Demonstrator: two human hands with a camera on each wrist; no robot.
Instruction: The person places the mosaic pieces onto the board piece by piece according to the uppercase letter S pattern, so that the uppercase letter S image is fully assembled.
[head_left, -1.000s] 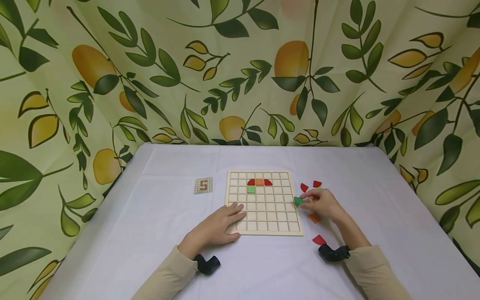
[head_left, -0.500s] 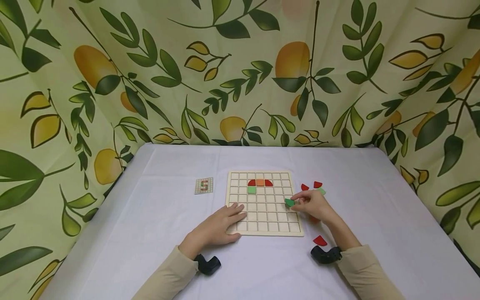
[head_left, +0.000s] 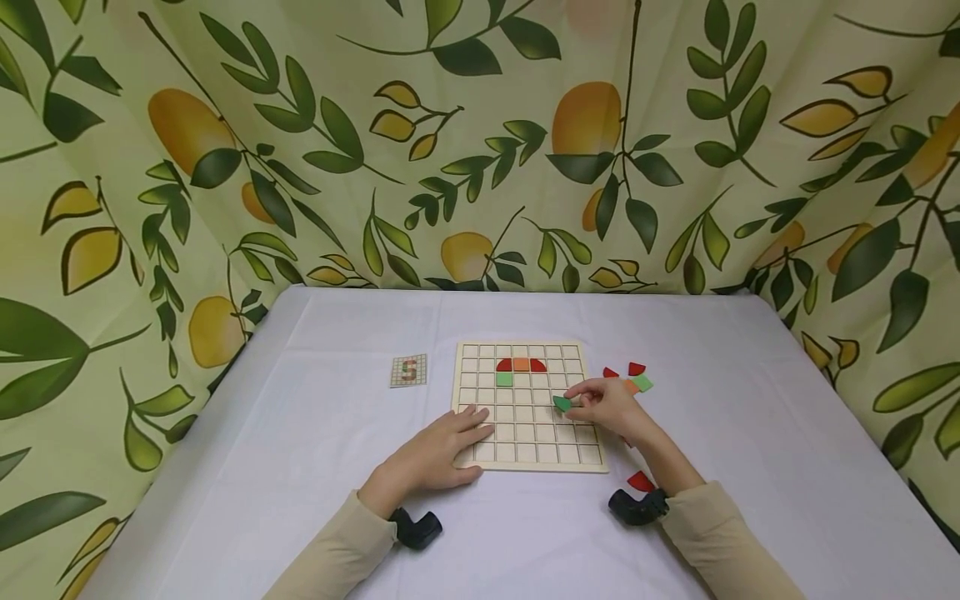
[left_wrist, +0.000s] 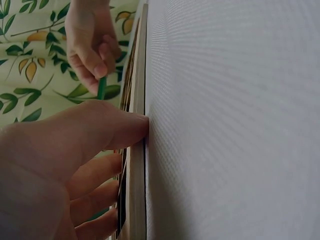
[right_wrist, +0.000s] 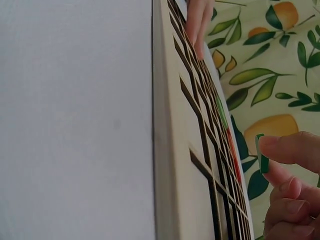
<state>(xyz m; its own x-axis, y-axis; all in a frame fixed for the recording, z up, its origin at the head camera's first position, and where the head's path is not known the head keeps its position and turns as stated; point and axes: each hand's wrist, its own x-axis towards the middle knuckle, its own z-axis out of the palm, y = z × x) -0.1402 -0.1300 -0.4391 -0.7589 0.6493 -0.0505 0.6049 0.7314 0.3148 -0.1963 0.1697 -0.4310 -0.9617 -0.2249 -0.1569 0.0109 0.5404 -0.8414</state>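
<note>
Green piece (head_left: 561,404) juts from the pinching right grip (head_left: 609,408), above the board (head_left: 527,452) — left grip (head_left: 438,452) outspread.

A long, light tan sleeve (head_left: 337,537) is worn on the left, and a matching sleeve (head_left: 731,533) on the right. A bent black tube (head_left: 412,534) is worn by the bare left hand (head_left: 435,450), another black tube (head_left: 637,511) by the right hand (head_left: 611,408).

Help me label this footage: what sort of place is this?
Probably a curtained recording booth: cream fabric curtains printed with fruit and leaves hang behind and beside a white cloth-covered table, and black curved wrist-worn devices suggest filming.
</note>
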